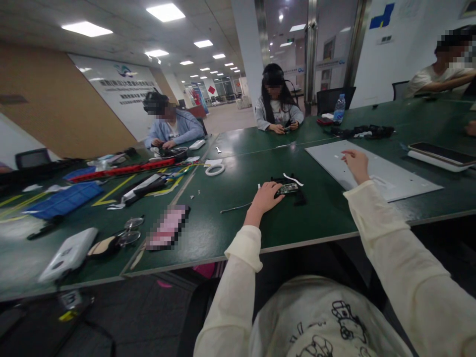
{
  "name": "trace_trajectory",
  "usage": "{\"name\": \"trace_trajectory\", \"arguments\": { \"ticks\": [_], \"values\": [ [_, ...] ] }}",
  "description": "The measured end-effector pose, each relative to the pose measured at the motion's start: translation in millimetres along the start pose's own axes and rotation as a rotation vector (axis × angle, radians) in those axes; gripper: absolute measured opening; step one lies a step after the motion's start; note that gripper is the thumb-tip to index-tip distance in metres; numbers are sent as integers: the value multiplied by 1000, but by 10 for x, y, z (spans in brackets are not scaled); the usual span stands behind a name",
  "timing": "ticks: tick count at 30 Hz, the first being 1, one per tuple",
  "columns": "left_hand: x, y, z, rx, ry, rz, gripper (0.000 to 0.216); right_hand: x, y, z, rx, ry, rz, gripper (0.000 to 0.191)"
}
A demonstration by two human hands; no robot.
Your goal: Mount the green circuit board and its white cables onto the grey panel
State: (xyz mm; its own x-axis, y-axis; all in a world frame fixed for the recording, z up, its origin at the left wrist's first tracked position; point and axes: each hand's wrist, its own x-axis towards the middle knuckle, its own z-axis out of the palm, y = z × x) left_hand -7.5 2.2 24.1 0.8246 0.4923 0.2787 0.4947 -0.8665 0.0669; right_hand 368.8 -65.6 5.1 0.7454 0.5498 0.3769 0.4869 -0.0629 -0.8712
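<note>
My left hand (265, 197) is on the left end of a small green circuit board (288, 189), its fingers bent over the far side and the thumb along the near edge. Black parts (299, 200) lie around and beneath the board, and a curled white strip (293, 179) rests at its far side. Over the grey sheet (401, 178) on the right, my right hand (357, 164) is raised with its thumb and fingertips drawn together. Whatever is in that pinch, if anything, is too small to make out. Several tiny pieces are scattered on the sheet.
A thin cable (236, 208) runs left of my left hand. Further left are a roll of tape (214, 169), a pink phone (169, 228), glasses (130, 232) and a blue tray (65, 199). A phone on a white box (439, 159) sits at right. Co-workers sit around the table.
</note>
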Motion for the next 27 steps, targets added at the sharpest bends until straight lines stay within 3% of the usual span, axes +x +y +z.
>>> {"name": "trace_trajectory", "arguments": {
  "ticks": [2, 7, 10, 13, 18, 23, 27],
  "values": [
    [-3, -3, -2, 4, 0, 0, 41, -166, -253, 128, 219, -87, 20, 32],
    [-7, -6, 13, 18, 16, 10, 42, -828, -1092, 596, 534, -598, -116, 33],
    [0, -14, 55, 41, 19, -3, 42, -1241, -1468, 823, 560, -838, -300, 32],
    [-6, -42, 98, 51, -36, -62, 41, -1574, -1612, 963, 459, -999, -510, 31],
    [-39, -72, 88, 1, -57, -50, 48, -1839, -1554, 1048, 63, -910, -844, 26],
    [13, -34, 36, 26, -96, -41, 48, -1915, -1533, 992, -113, -885, -1012, 34],
    [53, -52, 42, 37, -130, -35, 44, -1947, -1514, 952, -218, -896, -1022, 39]
  ]
}}
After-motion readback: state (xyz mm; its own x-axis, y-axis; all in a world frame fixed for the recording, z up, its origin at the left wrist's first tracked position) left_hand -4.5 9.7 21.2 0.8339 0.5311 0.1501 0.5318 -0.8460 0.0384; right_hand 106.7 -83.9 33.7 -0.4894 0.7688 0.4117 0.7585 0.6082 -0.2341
